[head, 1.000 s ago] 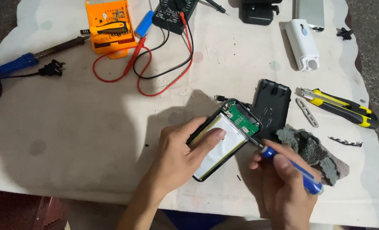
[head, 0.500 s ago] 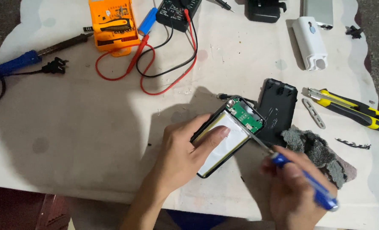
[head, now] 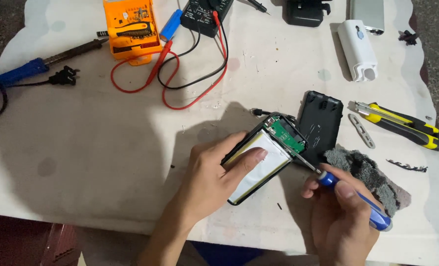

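1. The opened power bank (head: 264,158) lies tilted on the white table cover (head: 106,148), a little to the 4 o'clock side of the table's middle, its silver battery pouch up and its green circuit board (head: 287,136) at the end pointing to 1 o'clock.
2. The left hand (head: 214,180) is closed over the case's 8 o'clock side, thumb pressed flat on the pouch, pinning it down as it did a second ago.
3. The right hand (head: 342,216) grips the blue-handled screwdriver (head: 347,196). Over the last second the handle has dropped further toward 5 o'clock while the tip has stayed at the board's 4 o'clock corner, so the work has not moved off that corner.
4. The black back cover (head: 321,124) lies touching or just beside the case at 2 o'clock; a grey cloth (head: 365,175) sits at 3 o'clock, under the screwdriver hand.
5. Further out: a yellow utility knife (head: 402,125) at 3 o'clock, a multimeter (head: 204,15) with red and black leads at 12 o'clock, an orange bit case (head: 130,29) at 11 o'clock, and a blue-handled soldering iron (head: 37,66) at 10 o'clock.
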